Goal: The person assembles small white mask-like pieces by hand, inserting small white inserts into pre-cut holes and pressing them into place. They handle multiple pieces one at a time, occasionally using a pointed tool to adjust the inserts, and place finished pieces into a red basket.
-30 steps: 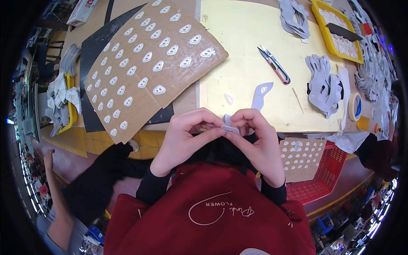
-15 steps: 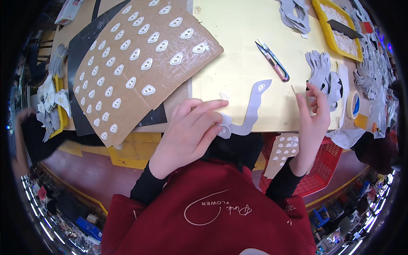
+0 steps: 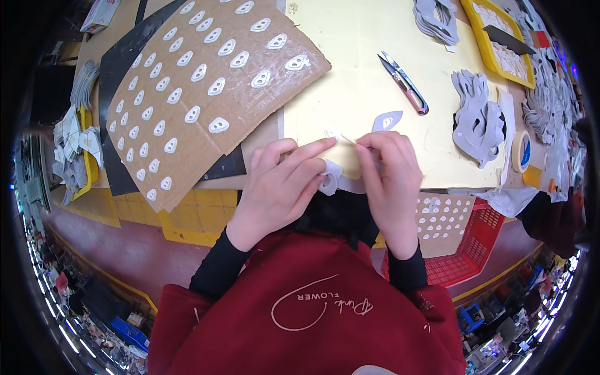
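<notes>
My left hand (image 3: 278, 190) is at the table's front edge, its thumb and fingers closed on one end of a grey curved cut-out piece (image 3: 331, 178). Its stretched index fingertip touches a small white piece (image 3: 332, 134) on the pale yellow sheet. Between the thumb and fingertips of my right hand (image 3: 392, 181) is a thin stick (image 3: 347, 139), its tip close to that white piece. My right hand covers the middle of the grey piece, whose pointed far end shows beyond the knuckles with a small white part on it.
Brown cardboard (image 3: 206, 106) with rows of white parts lies on the left. Thread snips (image 3: 405, 84) rest beyond my right hand. Stacked grey pieces (image 3: 478, 122), a tape roll (image 3: 520, 152) and a yellow tray (image 3: 500, 44) are to the right. A red basket (image 3: 465, 262) stands below the edge.
My right hand has come left with the stick, from beside the stacked grey pieces to the small white piece by my left index finger. My left hand has barely moved.
</notes>
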A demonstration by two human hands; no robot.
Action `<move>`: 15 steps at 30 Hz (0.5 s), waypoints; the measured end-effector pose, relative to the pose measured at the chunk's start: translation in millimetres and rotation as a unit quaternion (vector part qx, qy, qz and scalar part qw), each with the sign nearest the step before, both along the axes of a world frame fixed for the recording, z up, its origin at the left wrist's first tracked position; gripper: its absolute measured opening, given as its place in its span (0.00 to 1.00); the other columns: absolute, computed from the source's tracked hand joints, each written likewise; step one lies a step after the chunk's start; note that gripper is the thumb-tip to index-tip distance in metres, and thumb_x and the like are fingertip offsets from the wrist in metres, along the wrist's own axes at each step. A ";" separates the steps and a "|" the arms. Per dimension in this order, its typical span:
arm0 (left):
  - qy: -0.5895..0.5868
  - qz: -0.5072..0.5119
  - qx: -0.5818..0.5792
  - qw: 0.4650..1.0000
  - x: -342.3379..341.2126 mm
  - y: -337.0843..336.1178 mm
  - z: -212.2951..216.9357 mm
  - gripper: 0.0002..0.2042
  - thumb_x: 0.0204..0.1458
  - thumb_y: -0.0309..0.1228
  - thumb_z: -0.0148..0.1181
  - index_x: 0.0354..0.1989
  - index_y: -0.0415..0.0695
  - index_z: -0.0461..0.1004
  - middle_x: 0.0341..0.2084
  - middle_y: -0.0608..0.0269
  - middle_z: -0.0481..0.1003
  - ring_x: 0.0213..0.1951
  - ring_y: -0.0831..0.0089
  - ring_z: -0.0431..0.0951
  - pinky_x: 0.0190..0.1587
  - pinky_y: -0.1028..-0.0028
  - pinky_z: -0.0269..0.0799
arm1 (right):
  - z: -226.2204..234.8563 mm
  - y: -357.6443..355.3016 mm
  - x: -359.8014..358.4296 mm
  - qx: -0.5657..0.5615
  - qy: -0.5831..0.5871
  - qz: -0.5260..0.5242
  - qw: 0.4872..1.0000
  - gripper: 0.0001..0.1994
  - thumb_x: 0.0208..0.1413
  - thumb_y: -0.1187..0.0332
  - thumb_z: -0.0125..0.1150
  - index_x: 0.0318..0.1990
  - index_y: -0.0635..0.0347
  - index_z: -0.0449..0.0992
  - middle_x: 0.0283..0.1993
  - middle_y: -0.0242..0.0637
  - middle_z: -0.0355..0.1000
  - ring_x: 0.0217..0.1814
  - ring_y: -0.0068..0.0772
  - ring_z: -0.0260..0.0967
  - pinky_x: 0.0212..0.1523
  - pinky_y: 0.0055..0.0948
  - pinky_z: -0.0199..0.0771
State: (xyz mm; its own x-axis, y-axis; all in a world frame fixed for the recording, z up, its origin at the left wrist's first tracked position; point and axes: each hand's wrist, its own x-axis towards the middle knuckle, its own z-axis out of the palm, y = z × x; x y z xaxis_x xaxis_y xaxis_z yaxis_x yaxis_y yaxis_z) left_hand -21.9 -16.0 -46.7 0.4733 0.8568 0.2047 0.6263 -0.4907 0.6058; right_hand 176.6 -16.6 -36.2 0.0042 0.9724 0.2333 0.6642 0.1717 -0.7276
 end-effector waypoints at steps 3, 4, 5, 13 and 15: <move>0.005 0.007 0.018 1.000 1.4 -1.2 -2.0 0.09 0.50 0.26 0.63 0.39 0.50 0.73 0.57 0.77 0.76 0.44 0.67 0.67 0.50 0.69 0.58 | -6.2 0.6 -8.4 0.010 -0.035 0.009 0.999 0.06 0.52 0.77 0.65 0.37 0.60 0.75 0.35 0.37 0.71 0.36 0.42 0.67 0.37 0.36 0.68; 0.010 0.010 0.022 1.000 2.5 -1.3 -2.9 0.09 0.50 0.26 0.63 0.39 0.50 0.73 0.57 0.77 0.76 0.44 0.67 0.67 0.50 0.69 0.57 | -7.7 0.6 -8.8 0.013 -0.049 0.011 0.999 0.06 0.52 0.77 0.65 0.36 0.60 0.75 0.35 0.37 0.71 0.36 0.42 0.67 0.36 0.36 0.68; 0.015 0.012 0.026 0.999 3.4 -1.5 -3.2 0.09 0.51 0.26 0.62 0.40 0.50 0.73 0.57 0.78 0.76 0.44 0.68 0.67 0.49 0.69 0.57 | -9.1 0.5 -9.3 0.015 -0.064 0.014 0.998 0.06 0.51 0.77 0.65 0.36 0.60 0.75 0.35 0.37 0.70 0.36 0.41 0.67 0.36 0.37 0.67; 0.032 0.057 0.006 0.998 12.8 -1.2 6.9 0.07 0.55 0.28 0.58 0.42 0.50 0.74 0.53 0.80 0.77 0.45 0.70 0.69 0.50 0.68 0.55 | -10.5 -0.1 -15.1 0.002 -0.097 0.005 0.995 0.05 0.55 0.76 0.62 0.37 0.60 0.74 0.35 0.38 0.69 0.37 0.43 0.67 0.38 0.39 0.67; 0.044 0.058 0.012 0.997 14.4 -2.2 8.0 0.09 0.55 0.28 0.59 0.44 0.50 0.74 0.52 0.79 0.77 0.45 0.71 0.70 0.49 0.68 0.56 | -10.1 1.0 -14.4 -0.002 -0.088 -0.004 0.996 0.03 0.56 0.76 0.61 0.37 0.60 0.73 0.35 0.39 0.69 0.37 0.44 0.67 0.39 0.39 0.67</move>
